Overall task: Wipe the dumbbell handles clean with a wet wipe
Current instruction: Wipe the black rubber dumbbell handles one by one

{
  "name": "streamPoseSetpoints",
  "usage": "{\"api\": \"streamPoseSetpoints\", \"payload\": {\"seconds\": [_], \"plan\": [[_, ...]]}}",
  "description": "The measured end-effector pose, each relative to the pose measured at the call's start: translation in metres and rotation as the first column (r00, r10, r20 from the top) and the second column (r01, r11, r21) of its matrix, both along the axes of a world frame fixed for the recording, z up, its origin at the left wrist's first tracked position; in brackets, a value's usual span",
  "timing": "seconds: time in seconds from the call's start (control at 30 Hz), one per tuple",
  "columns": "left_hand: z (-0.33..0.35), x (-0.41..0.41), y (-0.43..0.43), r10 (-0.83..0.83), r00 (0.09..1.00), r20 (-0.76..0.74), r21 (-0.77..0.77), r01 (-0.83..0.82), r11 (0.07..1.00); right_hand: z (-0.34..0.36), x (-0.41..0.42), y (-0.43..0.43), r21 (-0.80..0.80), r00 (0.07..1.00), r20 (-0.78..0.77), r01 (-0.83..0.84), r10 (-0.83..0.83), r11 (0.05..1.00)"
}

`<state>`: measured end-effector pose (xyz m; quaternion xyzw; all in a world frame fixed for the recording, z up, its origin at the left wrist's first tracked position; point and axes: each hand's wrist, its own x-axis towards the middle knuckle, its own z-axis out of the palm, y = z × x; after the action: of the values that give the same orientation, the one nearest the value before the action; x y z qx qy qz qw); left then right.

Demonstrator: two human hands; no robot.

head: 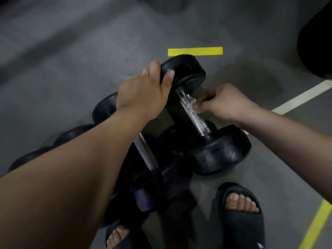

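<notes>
Black rubber round-headed dumbbell (221, 153), silver cross-hatched steel handle (197, 121). White crumpled wet wipe (193, 106). Dark grey floor (89, 60), yellow tape strip (195, 51), white painted line (301, 97). Black slide sandal (240, 229).

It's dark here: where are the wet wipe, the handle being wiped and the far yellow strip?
wet wipe (195, 106): head view, crumpled middle.
wiped handle (196, 121): head view, bare knurled metal.
far yellow strip (195, 51): head view, its middle.

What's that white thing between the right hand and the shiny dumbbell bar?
A crumpled white wet wipe. The head view shows the right hand pinching it against the metal handle of the dumbbell that the left hand grips.
</notes>
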<state>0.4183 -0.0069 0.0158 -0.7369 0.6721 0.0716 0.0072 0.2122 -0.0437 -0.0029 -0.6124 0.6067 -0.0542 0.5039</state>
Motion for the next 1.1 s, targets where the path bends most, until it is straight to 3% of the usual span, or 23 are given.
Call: {"api": "streamPoseSetpoints", "payload": {"seconds": [0.2, 0.3, 0.47, 0.73, 0.9, 1.03, 1.1], "plan": [[-0.001, 0.001, 0.002, -0.01, 1.0, 0.009, -0.005, 0.01, 1.0, -0.011, 0.015, -0.004, 0.027, 0.981, 0.139, 0.131, -0.134, 0.991], [-0.003, 0.003, 0.001, -0.015, 1.0, 0.014, -0.016, 0.015, 1.0, -0.008, 0.002, 0.001, 0.186, 0.982, 0.143, 0.092, -0.119, 0.978], [-0.003, 0.0, 0.001, 0.01, 1.0, 0.014, -0.02, -0.009, 1.0, -0.022, 0.015, -0.018, 0.394, 0.924, 0.283, 0.131, -0.256, 0.91], [-0.005, 0.0, 0.001, 0.005, 1.0, 0.014, -0.034, -0.005, 0.999, -0.021, -0.014, -0.011, 0.466, 0.975, 0.222, -0.102, -0.004, 0.879], [-0.004, 0.001, 0.002, -0.003, 1.0, 0.006, -0.04, 0.003, 0.999, -0.036, 0.007, -0.018, 0.511, 0.88, 0.401, 0.015, -0.254, 0.86], [-0.006, 0.0, 0.001, 0.001, 1.0, 0.028, -0.041, 0.0, 0.999, -0.036, -0.012, -0.015, 0.51, 0.958, 0.286, -0.175, 0.026, 0.842], [-0.006, 0.0, 0.0, 0.002, 0.999, 0.035, -0.048, 0.0, 0.999, -0.034, -0.009, -0.015, 0.468, 0.962, 0.263, -0.195, 0.075, 0.862]]}}
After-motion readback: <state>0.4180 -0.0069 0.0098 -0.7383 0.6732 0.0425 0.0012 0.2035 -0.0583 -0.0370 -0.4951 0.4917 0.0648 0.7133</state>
